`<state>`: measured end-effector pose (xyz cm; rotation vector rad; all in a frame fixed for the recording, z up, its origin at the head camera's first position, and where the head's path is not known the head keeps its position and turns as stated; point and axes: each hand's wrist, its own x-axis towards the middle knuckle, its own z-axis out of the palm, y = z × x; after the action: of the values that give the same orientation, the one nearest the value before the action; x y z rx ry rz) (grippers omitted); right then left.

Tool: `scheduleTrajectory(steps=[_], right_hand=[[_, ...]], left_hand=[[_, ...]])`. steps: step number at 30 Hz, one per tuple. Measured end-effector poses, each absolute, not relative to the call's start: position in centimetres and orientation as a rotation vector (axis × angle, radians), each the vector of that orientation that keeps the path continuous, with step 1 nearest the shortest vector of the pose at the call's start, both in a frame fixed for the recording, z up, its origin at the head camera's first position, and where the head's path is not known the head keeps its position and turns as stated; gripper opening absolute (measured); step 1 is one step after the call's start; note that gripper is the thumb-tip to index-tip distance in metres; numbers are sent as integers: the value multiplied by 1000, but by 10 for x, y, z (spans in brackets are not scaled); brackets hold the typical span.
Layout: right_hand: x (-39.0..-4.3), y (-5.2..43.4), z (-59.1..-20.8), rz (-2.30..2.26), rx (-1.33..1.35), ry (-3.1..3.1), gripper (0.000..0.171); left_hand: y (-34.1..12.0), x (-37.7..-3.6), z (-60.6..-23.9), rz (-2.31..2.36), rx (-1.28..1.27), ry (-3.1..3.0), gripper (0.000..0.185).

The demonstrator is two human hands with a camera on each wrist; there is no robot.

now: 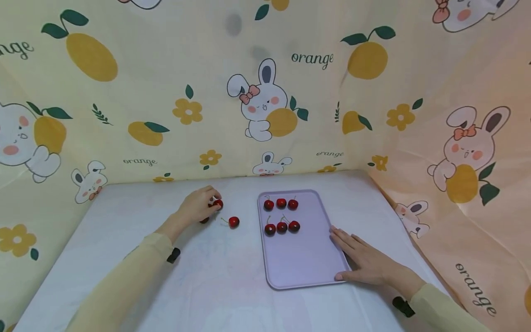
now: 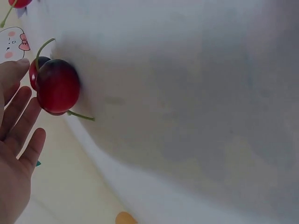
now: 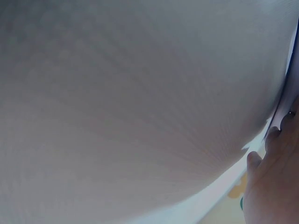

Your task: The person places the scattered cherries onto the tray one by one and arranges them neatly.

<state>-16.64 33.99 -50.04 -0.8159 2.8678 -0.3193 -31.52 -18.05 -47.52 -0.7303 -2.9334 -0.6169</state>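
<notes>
On the left of the table, my left hand (image 1: pixel 198 205) has its thumb and fingertips around a dark red cherry (image 1: pixel 218 203). Another cherry (image 1: pixel 204 221) lies under this hand, mostly hidden in the head view; the left wrist view shows a cherry (image 2: pixel 58 86) with a green stem close beside the fingers. To the right of the hand sits a single cherry (image 1: pixel 234 222), its stem pointing left. My right hand (image 1: pixel 367 262) rests with straight fingers along the right edge of a lilac tray (image 1: pixel 304 263). Two rows of three cherries stand in the tray's far left part.
A white cloth covers the table (image 1: pixel 215 286). Behind it and along the right side hangs a yellow curtain (image 1: pixel 166 55) printed with rabbits and oranges. Dark bands (image 1: pixel 173 255) circle both wrists over pale sleeves.
</notes>
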Motion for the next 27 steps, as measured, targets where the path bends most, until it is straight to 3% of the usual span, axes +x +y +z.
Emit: scheduleTrajectory(steps=[27], right_hand=[[-166,339,-501,-328,-806,2868,112]], left_hand=[[-179,-320,-485,-684,-718,-2988,22]])
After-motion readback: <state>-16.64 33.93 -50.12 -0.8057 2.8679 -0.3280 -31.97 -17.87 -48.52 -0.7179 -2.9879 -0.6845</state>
